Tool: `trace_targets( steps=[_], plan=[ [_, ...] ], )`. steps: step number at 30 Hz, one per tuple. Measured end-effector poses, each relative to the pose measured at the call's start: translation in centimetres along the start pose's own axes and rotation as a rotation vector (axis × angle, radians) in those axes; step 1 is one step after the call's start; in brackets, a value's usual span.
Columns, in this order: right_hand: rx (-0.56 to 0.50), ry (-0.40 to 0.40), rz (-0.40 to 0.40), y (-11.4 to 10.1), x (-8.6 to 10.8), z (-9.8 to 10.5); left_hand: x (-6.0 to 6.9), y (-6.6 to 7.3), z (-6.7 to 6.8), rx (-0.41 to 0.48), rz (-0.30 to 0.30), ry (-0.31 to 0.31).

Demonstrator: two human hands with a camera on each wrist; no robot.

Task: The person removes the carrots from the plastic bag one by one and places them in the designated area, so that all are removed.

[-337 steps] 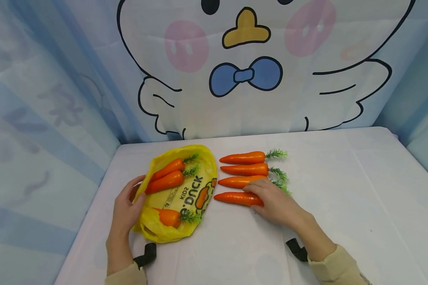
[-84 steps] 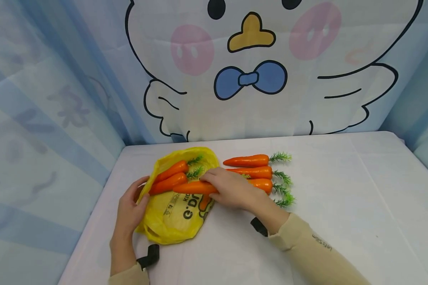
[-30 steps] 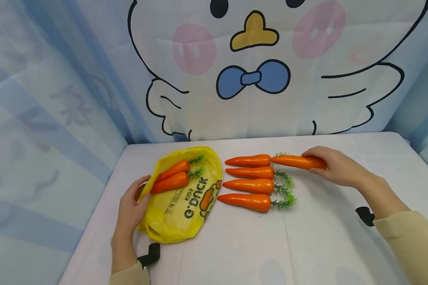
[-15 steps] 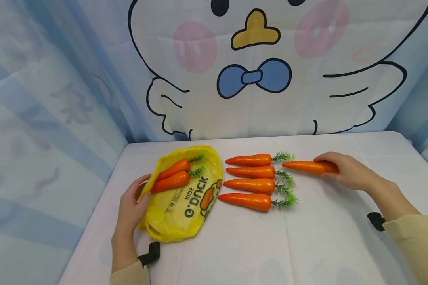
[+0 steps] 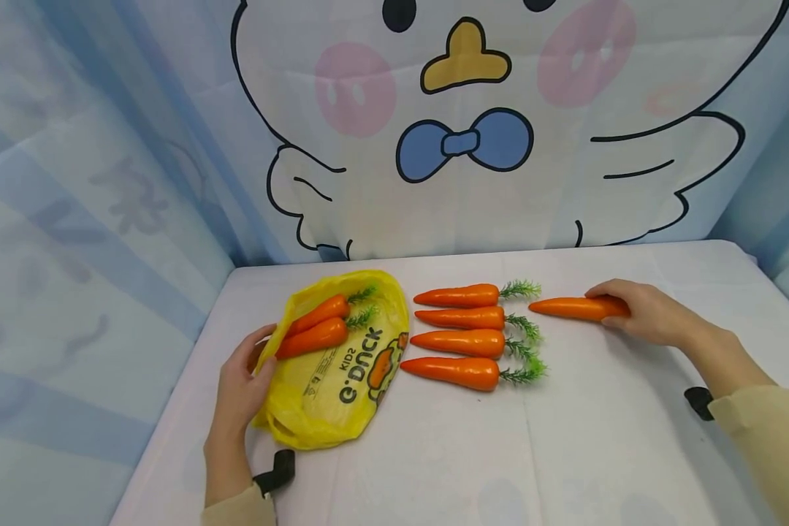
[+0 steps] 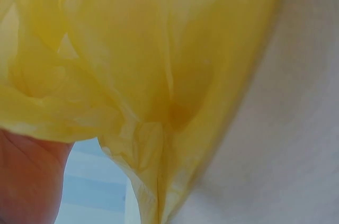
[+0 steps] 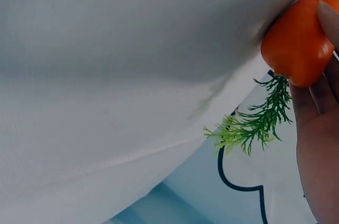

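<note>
2 hands are at work, each with its fingers closed around something. The right hand [image 5: 654, 314] grasps a single carrot [image 5: 578, 308] by its thick end, thumb on the near side and fingers on the far side, the gap between them no wider than the carrot. In the right wrist view, its green top [image 7: 257, 115] sticks out beside the palm. The carrot points its tip to the left, near the leafy end of the uppermost carrot in a row; whether it rests fully on the white cloth [image 5: 434, 467] cannot be told. The right forearm slants in from the lower right, back of the hand up.

The left hand [image 5: 245, 380] holds the left edge of a yellow bag [image 5: 322, 424], thumb at the near side of the rim; its fingertips are partly hidden by the plastic. The left forearm rises almost straight from the bottom, inside a beige sleeve [image 5: 239, 509].

2 carrots in the bag [image 5: 315, 337] lie side by side at its mouth, beside the left hand. 4 carrots in a row [image 5: 460, 318] lie on the cloth between the bag and the right hand, tips to the left.
</note>
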State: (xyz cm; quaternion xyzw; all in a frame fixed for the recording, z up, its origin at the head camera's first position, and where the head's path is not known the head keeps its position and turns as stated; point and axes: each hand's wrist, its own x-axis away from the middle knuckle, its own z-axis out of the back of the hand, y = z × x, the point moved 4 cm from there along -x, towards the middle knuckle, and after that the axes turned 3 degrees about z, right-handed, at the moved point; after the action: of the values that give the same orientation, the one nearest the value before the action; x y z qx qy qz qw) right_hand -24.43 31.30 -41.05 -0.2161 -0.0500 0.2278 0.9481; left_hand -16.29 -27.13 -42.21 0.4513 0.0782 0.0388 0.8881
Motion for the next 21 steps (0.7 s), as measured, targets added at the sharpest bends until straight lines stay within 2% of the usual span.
trace_targets(
  steps=[21],
  plan=[
    [0.015,-0.019,-0.064,1.1,-1.4,0.5,0.0,-0.1,0.0,0.003,0.004,0.001]
  ],
)
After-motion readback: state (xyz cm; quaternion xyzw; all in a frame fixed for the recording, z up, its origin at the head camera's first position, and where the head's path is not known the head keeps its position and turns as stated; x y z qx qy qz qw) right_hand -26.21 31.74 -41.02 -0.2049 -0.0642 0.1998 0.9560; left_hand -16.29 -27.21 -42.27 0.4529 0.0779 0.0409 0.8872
